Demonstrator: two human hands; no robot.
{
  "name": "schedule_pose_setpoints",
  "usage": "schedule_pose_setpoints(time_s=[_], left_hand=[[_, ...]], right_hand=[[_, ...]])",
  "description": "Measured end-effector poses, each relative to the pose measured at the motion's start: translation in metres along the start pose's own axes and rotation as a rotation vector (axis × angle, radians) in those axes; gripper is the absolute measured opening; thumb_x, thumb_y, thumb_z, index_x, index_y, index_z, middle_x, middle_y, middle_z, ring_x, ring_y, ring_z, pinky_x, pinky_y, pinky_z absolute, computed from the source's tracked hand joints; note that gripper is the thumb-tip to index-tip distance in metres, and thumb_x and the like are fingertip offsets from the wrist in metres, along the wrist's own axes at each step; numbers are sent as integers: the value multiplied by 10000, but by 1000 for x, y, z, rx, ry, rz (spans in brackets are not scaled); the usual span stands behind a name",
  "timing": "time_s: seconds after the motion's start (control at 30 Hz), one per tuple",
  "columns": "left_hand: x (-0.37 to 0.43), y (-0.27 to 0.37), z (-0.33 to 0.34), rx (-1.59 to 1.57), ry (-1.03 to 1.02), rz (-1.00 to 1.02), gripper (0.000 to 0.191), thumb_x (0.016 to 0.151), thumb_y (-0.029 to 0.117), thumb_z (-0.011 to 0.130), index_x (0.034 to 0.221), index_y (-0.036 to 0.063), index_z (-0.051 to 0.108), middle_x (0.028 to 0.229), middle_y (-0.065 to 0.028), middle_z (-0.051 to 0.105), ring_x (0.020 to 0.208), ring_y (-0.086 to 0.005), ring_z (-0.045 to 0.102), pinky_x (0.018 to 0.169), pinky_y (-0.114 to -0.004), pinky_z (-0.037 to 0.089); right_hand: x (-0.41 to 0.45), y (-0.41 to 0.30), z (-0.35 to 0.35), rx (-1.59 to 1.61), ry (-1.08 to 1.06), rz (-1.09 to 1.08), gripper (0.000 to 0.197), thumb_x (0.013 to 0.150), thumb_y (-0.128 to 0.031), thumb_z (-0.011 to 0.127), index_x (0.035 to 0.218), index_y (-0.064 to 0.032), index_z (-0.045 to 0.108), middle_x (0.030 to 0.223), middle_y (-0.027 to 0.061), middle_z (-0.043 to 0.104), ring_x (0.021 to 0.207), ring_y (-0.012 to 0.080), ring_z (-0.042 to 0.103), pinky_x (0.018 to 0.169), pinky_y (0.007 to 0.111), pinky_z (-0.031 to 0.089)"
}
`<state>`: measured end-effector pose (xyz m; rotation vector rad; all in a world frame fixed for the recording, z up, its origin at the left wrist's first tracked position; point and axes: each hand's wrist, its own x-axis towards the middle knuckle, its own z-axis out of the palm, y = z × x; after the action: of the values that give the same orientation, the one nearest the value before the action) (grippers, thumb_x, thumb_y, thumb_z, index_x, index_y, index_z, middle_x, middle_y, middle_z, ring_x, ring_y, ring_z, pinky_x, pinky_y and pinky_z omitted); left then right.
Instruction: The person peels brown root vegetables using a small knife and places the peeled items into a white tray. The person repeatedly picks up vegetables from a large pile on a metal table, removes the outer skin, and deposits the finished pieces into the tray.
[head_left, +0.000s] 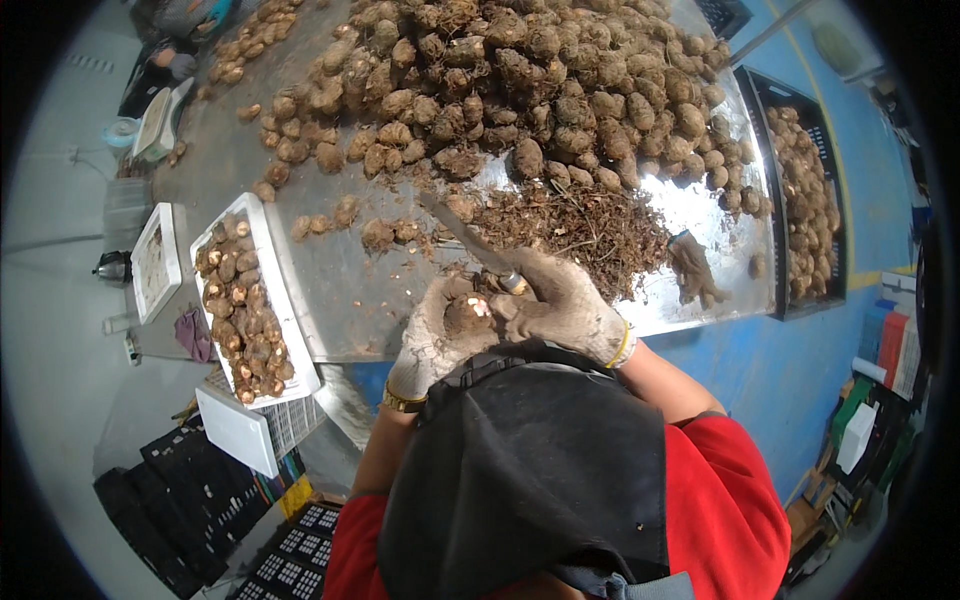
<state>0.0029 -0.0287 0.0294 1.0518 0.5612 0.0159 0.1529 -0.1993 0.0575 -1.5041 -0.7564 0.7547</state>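
Note:
My left hand (433, 341), in a soiled white knit glove, cradles a brown taro corm (466, 316) with a pale cut patch on its upper side. In my right hand (566, 304), gloved the same way, is a knife (469, 238); its long blade points up and left, away from me. The right fingers and thumb rest close beside the cut patch. Just beyond my hands lies a heap of brown root trimmings (577, 229). Past that, a large pile of hairy taro corms (525, 82) covers the far part of the metal table (352, 307).
A white foam box (304, 375) of trimmed corms stands at the left edge, near a scale (156, 124). A dirty glove (694, 270) lies to the right. Beyond the table's right edge is a black crate (780, 247) of corms. Another person's hand (163, 58) shows far left.

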Motion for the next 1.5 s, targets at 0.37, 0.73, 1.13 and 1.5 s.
schedule_pose_setpoints(time_s=[0.37, 0.73, 1.13, 1.5], left_hand=[[-10, 9, 14, 82, 70, 7, 660, 733, 44, 890, 1259, 18, 492, 1168, -140, 642, 1077, -212, 651, 877, -357, 590], [-6, -1, 15, 626, 3, 72, 825, 688, 44, 937, 1352, 7, 449, 1257, -113, 571, 1138, -208, 622, 961, -355, 576], [-4, 2, 24, 484, -73, 184, 704, 767, 119, 914, 1327, -26, 511, 1227, -104, 626, 1130, -170, 610, 992, -328, 509], [-4, 9, 33, 300, 11, 101, 726, 792, -7, 842, 1393, 27, 435, 1299, -120, 544, 1157, -211, 614, 953, -346, 584]], right_hand=[[13, 9, -7, 72, 113, -54, 396, 918, -100, 723, 1296, -42, 621, 861, 114, 668, 782, 152, 644, 699, 332, 537], [20, 10, -17, -205, -54, 142, 397, 841, -95, 771, 1213, -17, 654, 968, 172, 706, 851, 210, 688, 760, 346, 552], [14, 7, -20, -259, -18, -2, 485, 829, -152, 759, 1288, -57, 634, 1134, 191, 709, 1014, 368, 696, 865, 408, 562], [2, -1, -24, -432, 152, -33, 423, 863, -207, 776, 1245, -69, 658, 1000, 180, 712, 873, 348, 702, 757, 410, 561]])
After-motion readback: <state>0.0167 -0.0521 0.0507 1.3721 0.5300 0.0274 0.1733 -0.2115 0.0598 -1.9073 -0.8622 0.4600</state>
